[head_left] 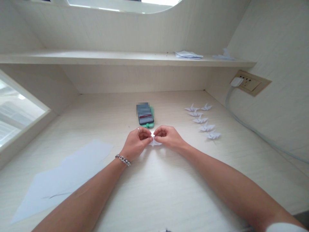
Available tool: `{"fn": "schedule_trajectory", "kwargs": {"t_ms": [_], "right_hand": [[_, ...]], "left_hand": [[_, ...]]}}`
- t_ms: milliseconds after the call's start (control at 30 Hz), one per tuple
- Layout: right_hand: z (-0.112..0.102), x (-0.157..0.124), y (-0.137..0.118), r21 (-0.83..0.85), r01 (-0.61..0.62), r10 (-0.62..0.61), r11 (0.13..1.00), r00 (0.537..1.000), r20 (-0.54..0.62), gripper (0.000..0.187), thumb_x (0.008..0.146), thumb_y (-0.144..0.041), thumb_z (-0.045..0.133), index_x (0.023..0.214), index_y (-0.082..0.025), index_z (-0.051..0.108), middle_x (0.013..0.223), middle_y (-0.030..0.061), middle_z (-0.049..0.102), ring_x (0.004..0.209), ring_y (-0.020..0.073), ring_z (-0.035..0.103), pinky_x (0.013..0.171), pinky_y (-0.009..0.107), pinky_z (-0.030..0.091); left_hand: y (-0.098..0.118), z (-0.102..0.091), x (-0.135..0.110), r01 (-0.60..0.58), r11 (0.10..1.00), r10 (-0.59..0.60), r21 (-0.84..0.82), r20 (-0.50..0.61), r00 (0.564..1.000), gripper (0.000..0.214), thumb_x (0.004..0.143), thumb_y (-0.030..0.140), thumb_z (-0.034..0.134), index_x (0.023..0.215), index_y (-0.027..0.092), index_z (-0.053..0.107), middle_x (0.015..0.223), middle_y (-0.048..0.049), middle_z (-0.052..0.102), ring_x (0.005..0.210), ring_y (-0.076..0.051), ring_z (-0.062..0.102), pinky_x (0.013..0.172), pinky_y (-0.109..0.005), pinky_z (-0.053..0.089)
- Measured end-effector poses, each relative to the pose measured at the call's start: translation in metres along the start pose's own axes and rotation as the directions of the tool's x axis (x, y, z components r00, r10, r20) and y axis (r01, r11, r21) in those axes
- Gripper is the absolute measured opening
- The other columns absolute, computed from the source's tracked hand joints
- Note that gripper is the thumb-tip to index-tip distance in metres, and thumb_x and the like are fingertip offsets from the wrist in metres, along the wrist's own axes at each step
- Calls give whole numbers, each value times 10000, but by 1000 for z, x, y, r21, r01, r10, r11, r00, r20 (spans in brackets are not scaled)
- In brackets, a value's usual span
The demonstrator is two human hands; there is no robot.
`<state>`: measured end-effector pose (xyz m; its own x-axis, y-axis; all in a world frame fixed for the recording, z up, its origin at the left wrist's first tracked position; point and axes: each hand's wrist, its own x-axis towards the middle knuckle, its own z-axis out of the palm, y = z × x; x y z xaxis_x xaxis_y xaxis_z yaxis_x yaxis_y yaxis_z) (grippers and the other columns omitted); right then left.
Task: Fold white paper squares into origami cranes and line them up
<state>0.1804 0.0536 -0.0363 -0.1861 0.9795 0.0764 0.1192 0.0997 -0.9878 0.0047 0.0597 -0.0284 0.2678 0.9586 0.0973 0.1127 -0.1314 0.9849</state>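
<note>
Both hands meet over the middle of the desk around a small white folded paper crane (155, 142). My left hand (138, 141), with a ring and a chain bracelet, pinches its left side between thumb and fingers. On the other side, my right hand (169, 137) grips the paper in the same pinch. The fingertips hide much of the fold, so its exact shape is partly covered. Just beyond my hands lies a phone (146, 119) with a green object under it. Several finished white paper cranes (200, 120) stand in a loose group to the right.
White paper sheets (65, 174) lie on the left, partly beneath my left forearm. A shelf (108, 58) crosses the back, bearing a stack of folded paper (188, 54). From the wall socket (252, 83), a cable (251, 129) runs down the right side.
</note>
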Motion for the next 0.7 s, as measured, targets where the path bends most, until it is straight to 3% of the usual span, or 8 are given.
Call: {"fn": "schedule_trajectory", "kwargs": {"t_ms": [200, 367, 533, 700], "right_hand": [[-6, 5, -1, 151, -113, 107, 982, 993, 44, 220, 587, -109, 607, 793, -156, 668, 738, 20, 698, 676, 129, 626, 609, 235, 461], [-2, 1, -1, 80, -47, 46, 996, 999, 19, 214, 642, -201, 683, 848, -148, 659, 718, 14, 670, 650, 125, 606, 598, 245, 459], [1, -2, 1, 14, 38, -39, 999, 998, 46, 191, 678, -239, 701, 836, -148, 643, 723, 15, 660, 651, 126, 606, 622, 259, 468], [-1, -1, -1, 78, -1, -3, 997, 999, 50, 196, 639, -199, 715, 803, -156, 617, 676, -8, 649, 616, 116, 596, 589, 240, 452]], "left_hand": [[0, -3, 3, 23, 1000, -24, -15, -23, 999, 270, 605, 244, 795, 776, 145, 611, 750, -26, 674, 702, -155, 656, 665, -276, 530], [3, -2, 1, 1, 1000, -1, 15, -20, 1000, 236, 635, 261, 772, 775, 149, 618, 742, -26, 676, 691, -157, 653, 664, -279, 526], [3, -1, 0, -44, 997, 38, 69, 81, 996, 163, 682, 249, 723, 776, 150, 633, 729, -18, 669, 663, -134, 627, 626, -248, 498], [5, -4, 2, 26, 1000, -27, 10, 94, 995, 192, 628, 221, 748, 770, 141, 646, 716, -14, 671, 651, -127, 622, 633, -248, 496]]}}
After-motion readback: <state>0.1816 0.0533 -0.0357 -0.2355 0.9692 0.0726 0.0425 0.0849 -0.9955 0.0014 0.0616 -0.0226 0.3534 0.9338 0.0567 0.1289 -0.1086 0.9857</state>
